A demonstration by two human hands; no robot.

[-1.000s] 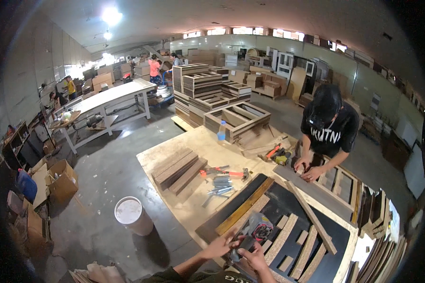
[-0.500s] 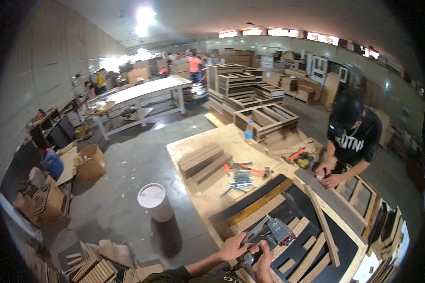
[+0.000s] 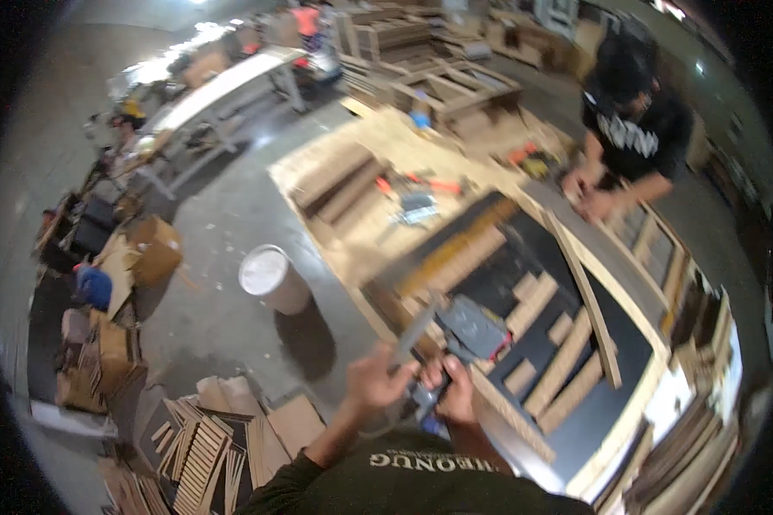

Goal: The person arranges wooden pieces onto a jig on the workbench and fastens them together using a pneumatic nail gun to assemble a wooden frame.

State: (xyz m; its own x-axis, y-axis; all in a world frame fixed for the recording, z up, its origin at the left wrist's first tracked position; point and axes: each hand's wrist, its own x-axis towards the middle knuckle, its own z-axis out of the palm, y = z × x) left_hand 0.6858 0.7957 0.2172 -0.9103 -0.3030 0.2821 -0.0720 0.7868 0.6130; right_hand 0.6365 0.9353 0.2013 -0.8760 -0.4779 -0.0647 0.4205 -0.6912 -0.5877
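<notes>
A grey nail gun (image 3: 472, 330) with a long straight magazine (image 3: 417, 333) is held low over the near edge of the workbench. My right hand (image 3: 455, 396) is closed around its handle. My left hand (image 3: 371, 379) is at the lower end of the magazine, its fingers drawn together there; motion blur hides their exact grip. Beyond the tool lies a black panel (image 3: 502, 270) with particle-board strips (image 3: 560, 369) and small blocks (image 3: 519, 375) on it. One longer wooden strip (image 3: 581, 287) lies slanted across the panel's right side.
Across the bench (image 3: 288, 176) a co-worker (image 3: 631, 129) in black bends over a wooden frame. Stacked boards (image 3: 339, 176), orange-handled tools (image 3: 442, 185) and metal pieces (image 3: 416, 209) lie at the bench's far part. A white-topped bin (image 3: 275, 279) stands left; wood scraps (image 3: 199, 446) lie lower left.
My view has tilted down and the picture is blurred. My hands and the nail gun appear higher and further left. The left hand has shifted back along the magazine, farther from the right.
</notes>
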